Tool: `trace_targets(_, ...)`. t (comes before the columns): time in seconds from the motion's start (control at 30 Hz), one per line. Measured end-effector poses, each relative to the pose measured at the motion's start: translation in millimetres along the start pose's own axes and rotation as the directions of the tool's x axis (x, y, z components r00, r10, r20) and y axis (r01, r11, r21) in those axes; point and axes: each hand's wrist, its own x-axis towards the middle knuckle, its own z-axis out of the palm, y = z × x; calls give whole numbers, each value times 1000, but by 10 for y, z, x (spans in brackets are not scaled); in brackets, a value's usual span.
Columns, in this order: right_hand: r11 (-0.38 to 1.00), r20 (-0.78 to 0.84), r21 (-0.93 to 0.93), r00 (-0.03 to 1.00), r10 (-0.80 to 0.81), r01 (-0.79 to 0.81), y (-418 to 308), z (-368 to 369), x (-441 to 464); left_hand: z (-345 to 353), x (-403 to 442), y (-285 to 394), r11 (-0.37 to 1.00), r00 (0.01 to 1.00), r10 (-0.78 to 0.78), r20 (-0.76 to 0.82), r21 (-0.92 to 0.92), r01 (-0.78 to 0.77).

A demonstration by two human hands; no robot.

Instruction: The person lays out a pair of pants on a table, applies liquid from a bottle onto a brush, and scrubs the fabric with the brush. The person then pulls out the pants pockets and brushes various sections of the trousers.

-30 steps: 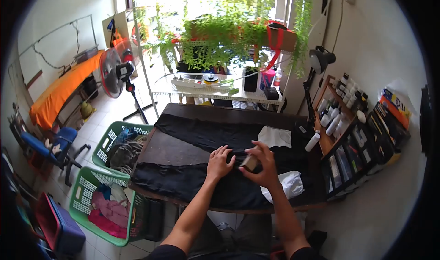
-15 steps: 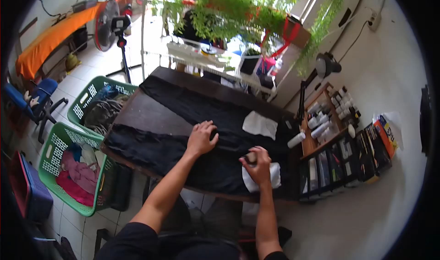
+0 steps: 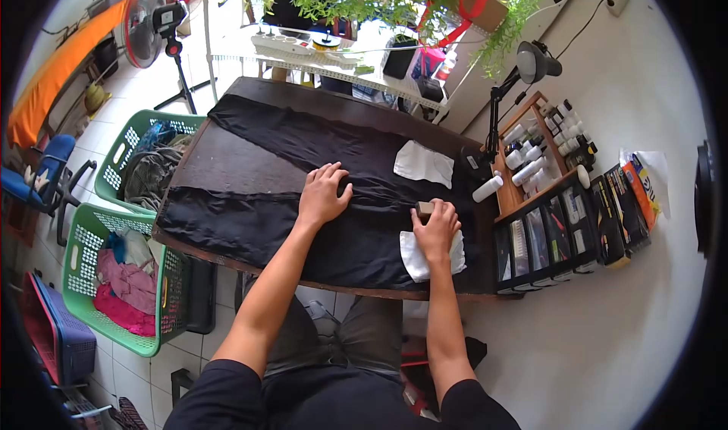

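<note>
A pair of black trousers (image 3: 349, 236) lies spread on a dark brown table, legs to the left and top end to the right. My left hand (image 3: 324, 195) rests on the fabric between the two legs' upper parts, fingers stretched and slightly apart. In my right hand (image 3: 437, 234) is a small brown block (image 3: 425, 209), gripped between thumb and fingers; its exact kind cannot be made out. This hand is over the near white cloth piece (image 3: 415, 259), partly covering it. Another white cloth piece (image 3: 423, 164) lies flat farther back on the trousers.
Green baskets (image 3: 161, 278) of clothes stand left of the table (image 3: 231, 168). At its right end are a white bottle (image 3: 487, 188), a black desk lamp (image 3: 537, 64), a wooden rack (image 3: 506, 191) of bottles and a black drawer organizer (image 3: 546, 236). A fan (image 3: 144, 24) stands behind.
The camera view has shifted, so the scene sits higher. My right hand has moved slightly away from me with the block, which is turned differently. My left hand stays on the trousers.
</note>
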Motion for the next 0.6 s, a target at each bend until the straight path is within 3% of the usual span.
trace_targets(0.03, 994, -34, -38, 994, 104, -105, 27, 70, 55, -22, 23, -12, 1000, 1000, -5, -1, 5, 5)
trace_targets(0.07, 994, -35, -36, 995, 99, -100, -31, 56, 78, -38, 36, -27, 1000, 1000, -8, -6, 7, 8)
trace_targets(0.2, 956, 43, 131, 962, -269, 261, -210, -20, -5, -26, 28, -18, 1000, 1000, -1, -7, -14, 1)
trace_targets(0.4, 999, -21, -7, 999, -46, 45, -213, 167, 126, -38, 9, -4, 999, 999, -35, -11, -35, 35)
trace_targets(0.53, 934, -49, 127, 943, -330, 334, -312, 220, 123, -57, 34, -13, 999, 1000, -4, -1, -42, 4)
trace_targets(0.6, 956, -56, 106, 961, -270, 275, -298, 260, 137, -36, -6, -4, 999, 1000, -10, -4, -48, 10)
